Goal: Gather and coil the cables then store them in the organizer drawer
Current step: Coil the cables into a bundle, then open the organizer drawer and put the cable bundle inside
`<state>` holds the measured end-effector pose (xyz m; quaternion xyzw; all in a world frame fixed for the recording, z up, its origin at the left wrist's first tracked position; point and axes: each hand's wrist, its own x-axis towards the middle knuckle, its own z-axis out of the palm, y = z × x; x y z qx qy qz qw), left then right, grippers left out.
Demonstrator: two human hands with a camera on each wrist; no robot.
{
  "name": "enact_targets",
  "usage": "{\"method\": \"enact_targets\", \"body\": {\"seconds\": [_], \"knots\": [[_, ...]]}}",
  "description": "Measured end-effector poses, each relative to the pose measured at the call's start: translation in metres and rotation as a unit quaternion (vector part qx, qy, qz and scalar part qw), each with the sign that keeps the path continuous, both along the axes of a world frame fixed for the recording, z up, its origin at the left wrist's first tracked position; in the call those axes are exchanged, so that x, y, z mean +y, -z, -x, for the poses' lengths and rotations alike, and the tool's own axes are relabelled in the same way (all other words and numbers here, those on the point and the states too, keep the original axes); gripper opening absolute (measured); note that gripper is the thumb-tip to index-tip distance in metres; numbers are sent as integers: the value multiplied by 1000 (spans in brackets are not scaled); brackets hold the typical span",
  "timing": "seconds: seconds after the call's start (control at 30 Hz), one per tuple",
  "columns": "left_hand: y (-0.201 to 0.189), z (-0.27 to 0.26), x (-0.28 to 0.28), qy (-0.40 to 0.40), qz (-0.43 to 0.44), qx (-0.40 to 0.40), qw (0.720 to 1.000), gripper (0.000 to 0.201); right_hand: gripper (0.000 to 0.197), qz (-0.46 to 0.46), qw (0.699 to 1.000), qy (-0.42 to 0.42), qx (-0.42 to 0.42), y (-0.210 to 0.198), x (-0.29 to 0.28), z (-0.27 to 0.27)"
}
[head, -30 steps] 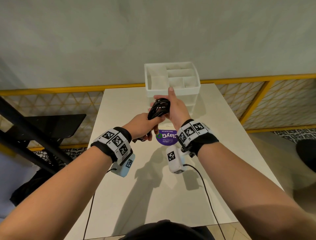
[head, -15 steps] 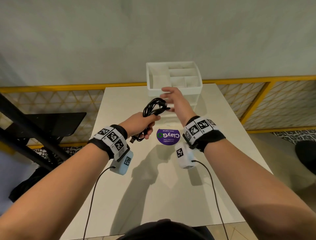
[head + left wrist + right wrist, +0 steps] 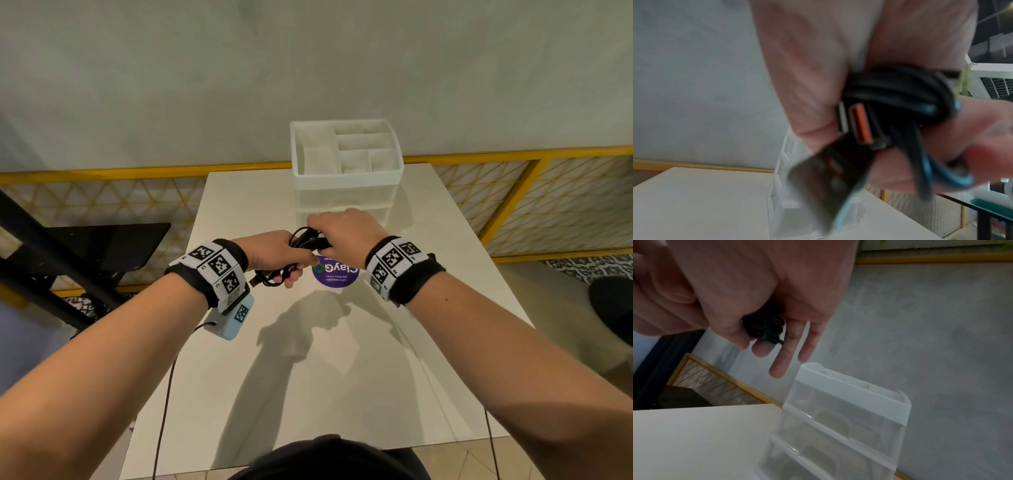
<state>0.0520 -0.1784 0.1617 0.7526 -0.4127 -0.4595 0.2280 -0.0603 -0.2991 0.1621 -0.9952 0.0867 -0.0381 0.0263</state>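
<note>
A coiled bundle of black cables hangs above the white table, just in front of the organizer. My left hand grips its lower part, and a USB plug sticks out below the fist. In the left wrist view the bundle shows an orange-tongued plug and a blue strand. My right hand lies over the top of the bundle. In the right wrist view the thumb and forefinger pinch the black cable while the other fingers stretch out. The organizer's two drawers look closed.
A round purple sticker lies on the table under my hands. The organizer stands at the table's far edge against a grey wall. A yellow railing runs behind and to the right. Black furniture stands at the left.
My right hand, which had let go and reached toward the organizer, has come back and taken hold of the bundle's top. Both hands and the bundle have dropped lower, nearer the table.
</note>
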Motion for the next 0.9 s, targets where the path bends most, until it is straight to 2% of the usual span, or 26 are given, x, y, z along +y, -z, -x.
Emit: {"method": "enact_targets", "body": {"seconds": [0.1,0.17,0.33,0.4,0.47,0.53,0.6,0.67,0.8,0.9], "knots": [[0,-4,3,40,-7,-48,998,36,22,-31,999,16,42,4,1,0],[0,-8,5,39,-3,-73,997,30,26,-48,996,31,67,7,1,-2],[2,-12,8,-2,24,-20,1000,14,31,-111,987,76,88,15,-6,-1],[1,-10,7,-3,20,-46,999,15,28,-85,989,84,92,16,-7,-1],[1,-10,4,9,11,-94,995,24,19,-16,993,79,83,15,-7,-3],[0,-11,1,13,0,-119,993,31,12,21,997,71,35,15,-4,-5],[1,-11,-3,22,-12,-125,992,37,32,4,998,54,-17,16,2,-7],[0,-11,-9,43,-23,-133,990,37,46,-35,998,47,-22,19,10,-7],[-4,-13,-19,79,-51,-147,985,31,17,-74,996,56,17,32,11,-4],[-2,-12,-26,89,-74,-112,987,25,20,-63,995,63,42,37,4,0]]}}
